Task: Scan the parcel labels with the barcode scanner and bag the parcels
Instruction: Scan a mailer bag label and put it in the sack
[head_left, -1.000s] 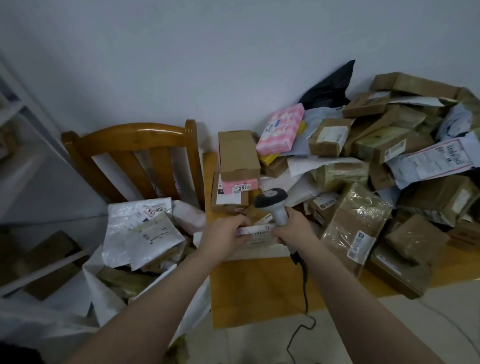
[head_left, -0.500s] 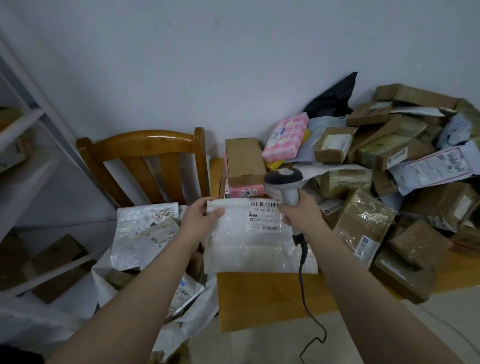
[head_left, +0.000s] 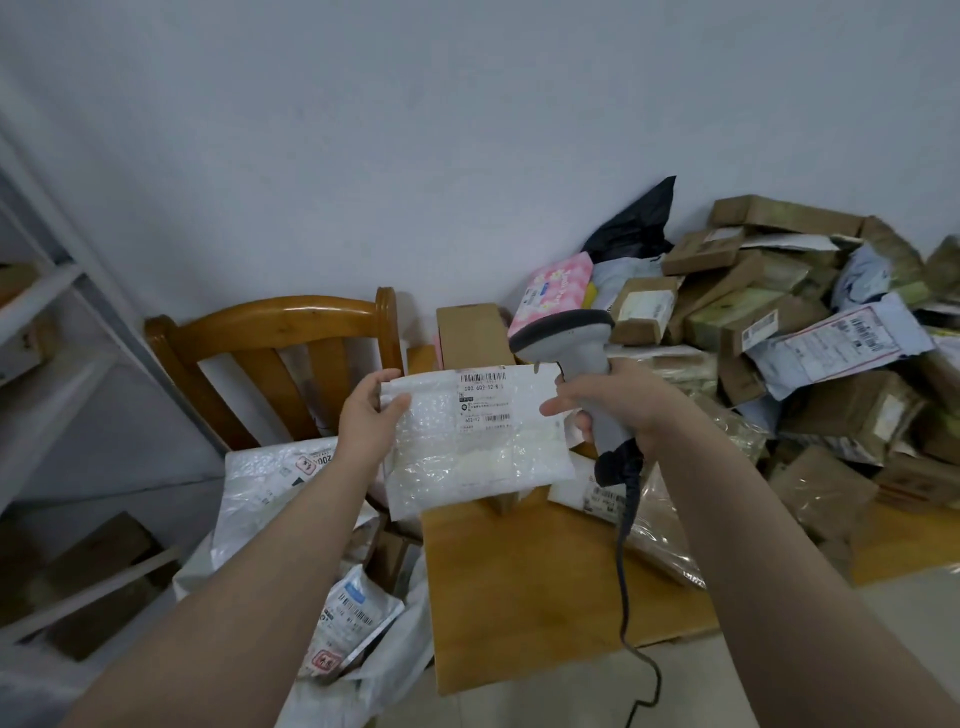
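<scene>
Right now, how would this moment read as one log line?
left hand: holds bubble mailer | right hand: grips barcode scanner, thumb on mailer | label: faces camera | bagged: no

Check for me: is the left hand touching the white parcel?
Touching. The head view shows the left hand pinching the left edge of the white parcel, with the thumb lying across its front.
</scene>
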